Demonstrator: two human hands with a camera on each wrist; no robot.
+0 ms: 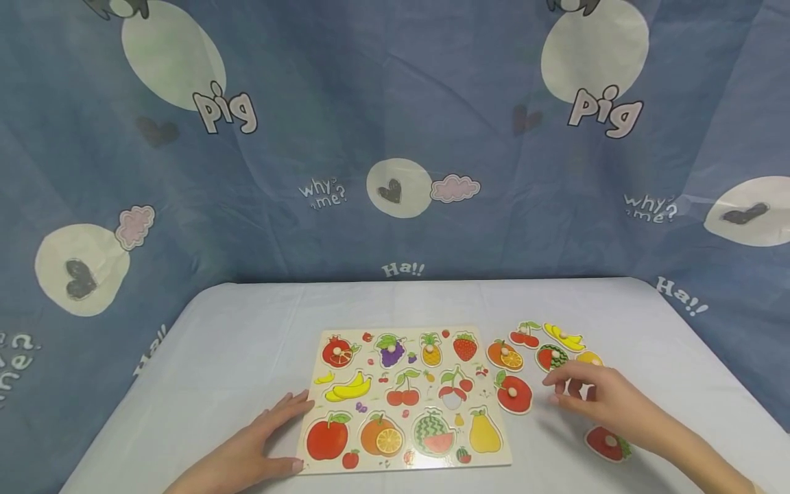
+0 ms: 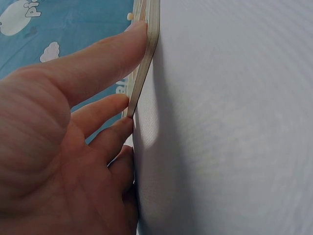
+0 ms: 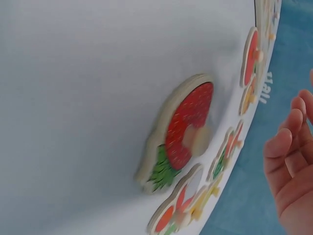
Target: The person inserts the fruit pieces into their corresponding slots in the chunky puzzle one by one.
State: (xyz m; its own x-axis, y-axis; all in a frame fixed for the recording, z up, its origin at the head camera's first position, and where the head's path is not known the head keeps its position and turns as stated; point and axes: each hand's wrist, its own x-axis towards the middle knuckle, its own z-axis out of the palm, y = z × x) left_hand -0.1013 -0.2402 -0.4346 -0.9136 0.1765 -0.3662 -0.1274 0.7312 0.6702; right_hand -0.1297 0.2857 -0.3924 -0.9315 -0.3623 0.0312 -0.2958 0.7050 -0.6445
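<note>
A wooden fruit puzzle board (image 1: pixel 395 405) lies flat on the table. My left hand (image 1: pixel 253 439) rests at its left side, thumb and fingers touching the edge; the left wrist view shows the thumb (image 2: pixel 107 58) against the board's side. My right hand (image 1: pixel 601 394) hovers over the table, fingers loosely bent, with nothing between them. Around it lie knobbed pieces: an apple (image 1: pixel 514 393), an orange (image 1: pixel 505 355), cherries (image 1: pixel 524 335), bananas (image 1: pixel 563 337), a watermelon (image 1: pixel 551 357) and a strawberry (image 3: pixel 188 127). A yellow piece (image 1: pixel 590 358) is partly hidden behind the right hand.
White cloth covers the table (image 1: pixel 204 357). A blue printed curtain (image 1: pixel 395 103) hangs behind its far edge. In the right wrist view, another knobbed piece (image 3: pixel 166 219) with red and white parts lies beside the strawberry.
</note>
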